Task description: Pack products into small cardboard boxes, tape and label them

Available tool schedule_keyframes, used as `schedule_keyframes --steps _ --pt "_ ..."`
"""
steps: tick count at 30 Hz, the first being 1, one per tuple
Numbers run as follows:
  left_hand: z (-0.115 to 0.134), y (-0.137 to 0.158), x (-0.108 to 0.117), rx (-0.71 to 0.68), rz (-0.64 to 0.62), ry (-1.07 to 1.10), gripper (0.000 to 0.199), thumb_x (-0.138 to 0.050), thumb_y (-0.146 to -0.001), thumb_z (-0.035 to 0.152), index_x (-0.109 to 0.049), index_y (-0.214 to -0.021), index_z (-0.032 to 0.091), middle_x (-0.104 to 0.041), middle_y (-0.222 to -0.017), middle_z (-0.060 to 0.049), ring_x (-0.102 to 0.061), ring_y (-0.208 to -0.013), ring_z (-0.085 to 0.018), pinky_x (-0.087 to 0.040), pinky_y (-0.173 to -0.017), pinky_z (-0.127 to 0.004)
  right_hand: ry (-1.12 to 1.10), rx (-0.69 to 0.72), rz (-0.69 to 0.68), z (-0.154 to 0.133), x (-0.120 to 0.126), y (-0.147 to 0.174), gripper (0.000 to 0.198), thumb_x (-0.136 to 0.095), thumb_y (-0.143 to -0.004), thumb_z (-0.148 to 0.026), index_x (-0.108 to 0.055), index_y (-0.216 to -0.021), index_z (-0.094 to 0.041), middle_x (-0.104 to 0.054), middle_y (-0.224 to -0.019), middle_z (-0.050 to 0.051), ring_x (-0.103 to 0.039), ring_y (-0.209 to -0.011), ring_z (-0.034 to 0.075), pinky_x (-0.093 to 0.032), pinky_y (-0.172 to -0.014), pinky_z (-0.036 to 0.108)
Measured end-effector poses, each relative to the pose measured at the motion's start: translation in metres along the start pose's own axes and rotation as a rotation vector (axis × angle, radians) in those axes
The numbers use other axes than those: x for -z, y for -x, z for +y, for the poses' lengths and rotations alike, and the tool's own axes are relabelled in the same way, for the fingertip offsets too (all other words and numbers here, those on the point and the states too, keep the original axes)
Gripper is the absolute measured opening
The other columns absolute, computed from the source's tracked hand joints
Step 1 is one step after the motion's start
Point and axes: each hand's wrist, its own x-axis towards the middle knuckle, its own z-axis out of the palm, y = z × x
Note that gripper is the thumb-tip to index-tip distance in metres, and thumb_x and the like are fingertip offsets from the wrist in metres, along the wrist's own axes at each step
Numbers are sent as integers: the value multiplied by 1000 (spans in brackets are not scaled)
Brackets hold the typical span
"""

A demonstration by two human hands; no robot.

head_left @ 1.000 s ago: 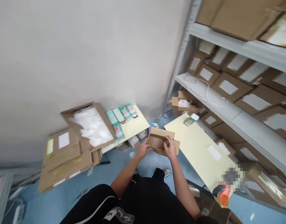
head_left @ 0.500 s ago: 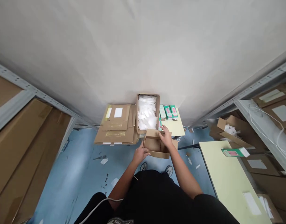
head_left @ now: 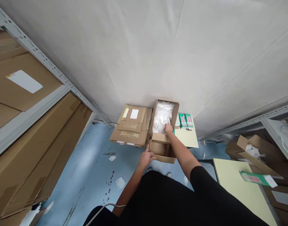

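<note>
Since the right hand [head_left: 167, 128] has moved past the carton [head_left: 164, 159] to white packets [head_left: 161, 113], the left hand [head_left: 146, 158] alone clamps it. The right grip's closure is unclear.

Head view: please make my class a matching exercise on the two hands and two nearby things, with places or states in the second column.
1. Left hand
2. Right hand
3. Cardboard stack
4. Lone green box

A. On the pale yellow table at lower right
B. At the white material in the larger open box
C. Brown, with a white label on top
D. Holding the side of the small open carton

Right pairs: 1-D, 2-B, 3-C, 4-A.
</note>
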Motion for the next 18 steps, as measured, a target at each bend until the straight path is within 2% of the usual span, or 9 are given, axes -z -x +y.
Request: schedule_keyframes --steps 3,7,13,18 --pt "0 -4 2 -12 4 -1 27 -78 -88 48 -84 -108 31 -39 -170 -4 -68 -123 -31 -51 -110 -42 -7 -47 57 5 8 9 29 -54 -97 -14 -76 -117 -14 -76 -115 19 -73 -106 26 -52 -94 34" --pt "5 -9 6 -17 -5 -15 32 -76 -89 53 -84 -110 30 -37 -171 -6 -70 -119 -32 -53 -107 -43 -55 -13 191 15 24 26 39 -42 -102 -16 -74 -125 -18 -73 -125 14 -68 -114 24 -50 -97 29" --pt "17 -15 13 -33 14 -43 39 -75 -88 56 -83 -115 28 -37 -170 -9 -71 -116 -34 -54 -104 -44 -262 97 435 35 38 60 44 -40 -95 -9 -74 -124 -16 -70 -126 15 -64 -120 27 -50 -106 35" --pt "27 -14 16 -68 2 -31 39 -77 -87 56 -83 -114 28 -35 -171 -8 -71 -116 -34 -53 -106 -43 -386 122 617 57 37 111 41 -39 -97 -14 -72 -121 -19 -71 -121 13 -64 -121 27 -51 -107 40"
